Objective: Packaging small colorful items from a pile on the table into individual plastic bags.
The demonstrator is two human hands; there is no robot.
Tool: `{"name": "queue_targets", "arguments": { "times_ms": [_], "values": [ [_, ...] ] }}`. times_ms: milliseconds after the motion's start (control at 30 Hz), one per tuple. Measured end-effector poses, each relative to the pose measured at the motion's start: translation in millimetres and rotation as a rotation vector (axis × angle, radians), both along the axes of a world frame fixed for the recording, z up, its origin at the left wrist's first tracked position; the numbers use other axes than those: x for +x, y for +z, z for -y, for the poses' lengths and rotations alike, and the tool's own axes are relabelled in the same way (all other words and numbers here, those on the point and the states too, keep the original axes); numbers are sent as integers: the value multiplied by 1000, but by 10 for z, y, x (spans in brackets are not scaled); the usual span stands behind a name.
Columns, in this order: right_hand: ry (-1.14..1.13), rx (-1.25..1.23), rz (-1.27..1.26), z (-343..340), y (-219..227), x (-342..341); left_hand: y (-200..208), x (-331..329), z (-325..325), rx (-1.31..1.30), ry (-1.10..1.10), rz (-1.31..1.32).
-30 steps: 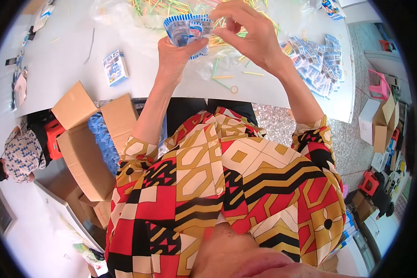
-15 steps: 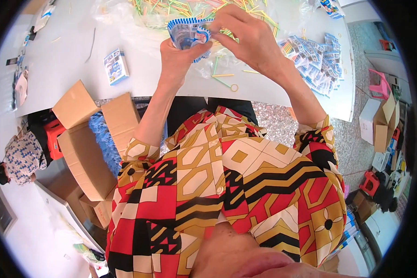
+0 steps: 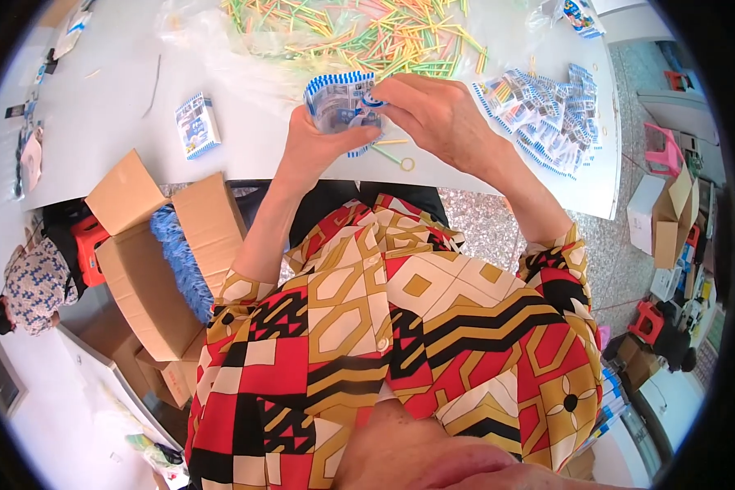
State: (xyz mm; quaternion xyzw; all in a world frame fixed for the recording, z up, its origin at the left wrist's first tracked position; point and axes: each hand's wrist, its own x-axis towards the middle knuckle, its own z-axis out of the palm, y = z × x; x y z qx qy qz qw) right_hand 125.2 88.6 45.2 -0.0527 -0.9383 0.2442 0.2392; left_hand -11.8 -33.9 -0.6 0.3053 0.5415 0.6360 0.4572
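Observation:
A small white pouch (image 3: 335,104) with blue-striped edges is held upright over the near part of the table, its striped mouth spread apart. My left hand (image 3: 309,153) is closed round its lower left side, the thumb lying across the front. At the upper right edge of the pouch, the fingers of my right hand (image 3: 443,116) are bent and pressed together on it. What sits inside the pouch I cannot make out. Just beyond my hands lies a heap of thin coloured sticks (image 3: 384,37), green, yellow, orange and pink.
Several similar pouches (image 3: 547,118) are piled right of my right arm. A stack of flat pouches (image 3: 197,126) lies to the left. A small ring (image 3: 407,164) rests near the table's front edge. An open carton (image 3: 143,278) with blue contents stands at lower left; a person (image 3: 39,273) is beyond it.
Both hands have come nearer to me with the pouch. My right hand has dropped from above the pouch's edge to beside it, uncovering more of the stick heap.

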Motion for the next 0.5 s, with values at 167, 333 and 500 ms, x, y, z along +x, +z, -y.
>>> {"name": "queue_targets", "arguments": {
  "times_ms": [167,333,500],
  "values": [
    [3,56,-13,1,31,-30,24,-107,24,-45,-103,-138],
    [51,16,-19,65,69,-84,-17,-117,-11,-92,128,-337],
    [41,85,-5,16,110,-119,-104,-90,-35,9,186,-265]
  ]
}}
